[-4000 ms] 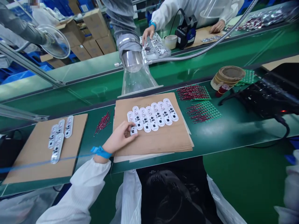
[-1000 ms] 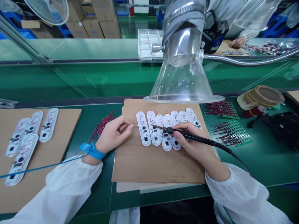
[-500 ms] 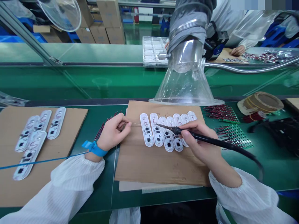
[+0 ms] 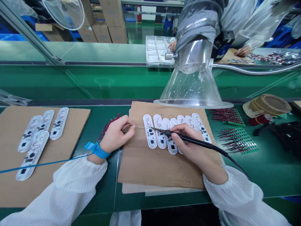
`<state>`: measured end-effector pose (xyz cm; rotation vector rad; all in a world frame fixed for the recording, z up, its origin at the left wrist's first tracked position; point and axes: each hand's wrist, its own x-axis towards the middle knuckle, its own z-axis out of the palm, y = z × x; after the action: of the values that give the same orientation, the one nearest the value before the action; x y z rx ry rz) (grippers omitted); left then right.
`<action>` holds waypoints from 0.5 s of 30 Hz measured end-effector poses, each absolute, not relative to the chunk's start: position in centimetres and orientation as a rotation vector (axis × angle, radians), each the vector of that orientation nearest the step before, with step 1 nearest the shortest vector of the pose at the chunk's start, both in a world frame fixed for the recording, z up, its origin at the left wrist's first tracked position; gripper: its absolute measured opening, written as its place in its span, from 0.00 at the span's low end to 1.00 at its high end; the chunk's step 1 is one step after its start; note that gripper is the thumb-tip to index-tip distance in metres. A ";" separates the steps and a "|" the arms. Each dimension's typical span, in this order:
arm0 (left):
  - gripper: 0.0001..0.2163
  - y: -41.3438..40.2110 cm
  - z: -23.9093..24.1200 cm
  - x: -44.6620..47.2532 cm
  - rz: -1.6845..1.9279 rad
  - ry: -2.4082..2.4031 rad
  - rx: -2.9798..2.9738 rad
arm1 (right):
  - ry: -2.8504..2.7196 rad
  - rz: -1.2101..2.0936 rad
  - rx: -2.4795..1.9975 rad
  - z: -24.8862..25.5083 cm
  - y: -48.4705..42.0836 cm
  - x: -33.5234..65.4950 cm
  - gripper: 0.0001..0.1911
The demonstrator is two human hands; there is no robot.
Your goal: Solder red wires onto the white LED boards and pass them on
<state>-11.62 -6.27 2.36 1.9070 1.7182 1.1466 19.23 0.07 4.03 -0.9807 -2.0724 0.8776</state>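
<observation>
Several white, round-ended circuit boards [image 4: 150, 138] lie in a row on a cardboard sheet [image 4: 160, 169]. My right hand [image 4: 190, 141] is closed round the handle of a soldering iron [image 4: 188, 138], whose tip meets the leftmost board near its middle. Between thumb and fingers my left hand [image 4: 118, 133] pinches a thin solder wire [image 4: 139, 126]; its free end reaches that same board by the iron's tip. A blue wrist strap [image 4: 97, 150] circles my left wrist. My right hand partly covers the boards in the middle of the row.
A clear fume hood [image 4: 194, 88] hangs over the row's far side. More white boards [image 4: 33, 153] lie on the left cardboard [image 4: 9, 179]. Green boards with red wires [image 4: 240, 139] and a round tape-like roll [image 4: 266, 105] sit at right. A co-worker's hand [image 4: 243, 51] shows across the bench.
My right hand has brought the iron's tip left, from the second board to the leftmost one. The solder wire's end now reaches over that board. The rightmost board shows more fully.
</observation>
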 end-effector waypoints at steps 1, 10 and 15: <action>0.07 -6.3 2.3 -11.6 1.146 1.716 1.912 | -2.073 0.881 -0.979 4.0 0.1 19.2 0.06; 0.08 -6.3 2.3 -11.5 1.103 1.672 1.988 | -2.074 0.908 -0.965 4.1 -0.1 19.1 0.06; 0.08 -6.3 2.1 -11.9 1.185 1.664 2.022 | -1.987 0.857 -0.977 3.7 -0.1 19.3 0.09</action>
<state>-11.90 -6.27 2.15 2.0220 1.6635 1.1852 19.32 -0.07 3.69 -0.9772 -1.9869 0.8573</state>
